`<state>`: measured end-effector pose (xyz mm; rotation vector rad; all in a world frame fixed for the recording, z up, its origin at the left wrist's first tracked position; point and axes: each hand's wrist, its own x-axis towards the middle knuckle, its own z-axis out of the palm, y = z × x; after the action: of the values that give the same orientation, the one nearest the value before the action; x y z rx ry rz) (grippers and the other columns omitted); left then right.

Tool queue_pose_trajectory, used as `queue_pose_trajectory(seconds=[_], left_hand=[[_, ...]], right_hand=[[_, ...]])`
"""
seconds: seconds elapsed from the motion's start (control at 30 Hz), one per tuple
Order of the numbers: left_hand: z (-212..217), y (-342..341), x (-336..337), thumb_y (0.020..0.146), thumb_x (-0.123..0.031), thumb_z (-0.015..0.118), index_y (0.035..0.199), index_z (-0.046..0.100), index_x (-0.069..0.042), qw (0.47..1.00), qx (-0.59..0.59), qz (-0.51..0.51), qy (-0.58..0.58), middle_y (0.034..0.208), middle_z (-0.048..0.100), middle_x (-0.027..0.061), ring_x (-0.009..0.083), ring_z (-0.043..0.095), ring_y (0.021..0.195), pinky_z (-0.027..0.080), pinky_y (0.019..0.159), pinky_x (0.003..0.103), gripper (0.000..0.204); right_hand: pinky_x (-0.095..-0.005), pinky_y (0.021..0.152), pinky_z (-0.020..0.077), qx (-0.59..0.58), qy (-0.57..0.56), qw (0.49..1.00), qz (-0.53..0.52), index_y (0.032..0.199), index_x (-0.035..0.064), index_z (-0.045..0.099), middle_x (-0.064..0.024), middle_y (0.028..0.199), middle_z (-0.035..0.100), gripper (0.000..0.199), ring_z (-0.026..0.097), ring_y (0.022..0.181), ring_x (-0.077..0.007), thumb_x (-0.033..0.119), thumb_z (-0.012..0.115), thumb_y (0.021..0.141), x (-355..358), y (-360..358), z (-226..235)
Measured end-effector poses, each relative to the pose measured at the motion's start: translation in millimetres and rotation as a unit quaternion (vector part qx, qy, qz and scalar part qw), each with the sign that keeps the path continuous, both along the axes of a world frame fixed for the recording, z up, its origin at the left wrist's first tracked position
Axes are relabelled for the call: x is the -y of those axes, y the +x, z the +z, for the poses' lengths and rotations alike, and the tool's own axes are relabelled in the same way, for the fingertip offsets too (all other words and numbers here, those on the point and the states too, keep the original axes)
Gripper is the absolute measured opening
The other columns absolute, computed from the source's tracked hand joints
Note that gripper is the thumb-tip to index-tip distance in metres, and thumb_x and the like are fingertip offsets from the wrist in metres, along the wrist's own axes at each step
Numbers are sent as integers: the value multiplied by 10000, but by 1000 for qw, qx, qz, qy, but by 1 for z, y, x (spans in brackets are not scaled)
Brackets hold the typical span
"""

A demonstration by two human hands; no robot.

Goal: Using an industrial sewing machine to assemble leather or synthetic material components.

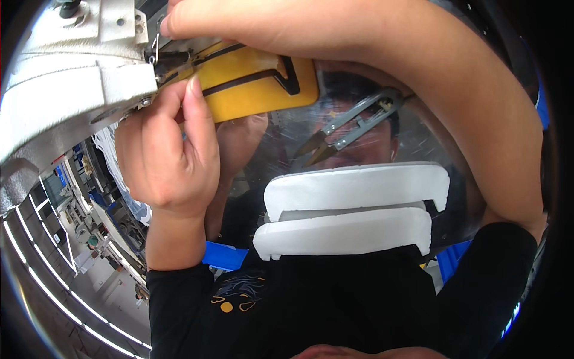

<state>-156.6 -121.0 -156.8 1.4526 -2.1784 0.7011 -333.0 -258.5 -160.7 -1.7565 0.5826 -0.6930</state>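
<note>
At the upper left, my left hand (173, 143) is closed in a pinch just below the needle area of a white sewing machine (78, 84). Whatever its thumb and finger hold is too small to make out. My right arm arches over from the right, and my right hand (206, 23) reaches the machine's needle area from above. Its fingertips are drawn together beside a thin metal wire part (155, 51), partly cut off by the top edge; what they pinch cannot be seen. Between the hands lies a yellow plate (251, 99) with black strips on it.
Grey thread snips (353, 125) lie on the shiny, reflective table (287, 143), blades toward the left. Two white curved pieces (359, 185) lie close to my body, one nearer than the other. Blue bins (224, 256) show below the table edge.
</note>
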Motion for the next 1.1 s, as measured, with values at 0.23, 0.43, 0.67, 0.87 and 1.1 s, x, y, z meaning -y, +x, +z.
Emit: queue_pose_trajectory(seconds=[0.23,0.43,0.67,0.87,1.1], left_hand=[[2,-1,1,920,-44,878,947,816,4,1000,26,5,7,754,718,88,200,636,615,496,584,328,83],[0,0,3,911,-42,885,951,829,-11,1000,29,-1,-7,749,714,84,196,636,612,493,574,331,76],[-4,-3,6,903,-75,901,957,841,-39,998,55,27,-16,707,673,51,172,594,583,467,551,328,89],[-5,3,7,892,-85,910,958,852,-68,996,76,24,-37,665,613,29,170,543,558,434,531,335,90],[-8,5,10,876,-101,919,952,853,-74,994,93,30,-55,655,594,33,185,519,550,426,529,347,104]], right_hand=[[-406,678,561,22,2,999,23,749,-9,701,-181,697,672,368,636,624,-261,256,602,985,3,-20,10],[-404,671,558,19,11,1000,15,769,-16,707,-179,706,671,358,638,632,-256,256,608,978,1,-23,14],[-398,655,548,7,6,1000,-1,771,-17,704,-167,696,660,360,643,634,-242,254,620,992,1,-13,3],[-391,640,551,-10,26,999,40,776,-23,694,-174,724,679,356,647,636,-236,238,609,1002,4,-19,15],[-397,689,592,-10,20,999,39,829,-40,724,-204,777,713,354,704,685,-260,237,600,1012,2,-21,19]])
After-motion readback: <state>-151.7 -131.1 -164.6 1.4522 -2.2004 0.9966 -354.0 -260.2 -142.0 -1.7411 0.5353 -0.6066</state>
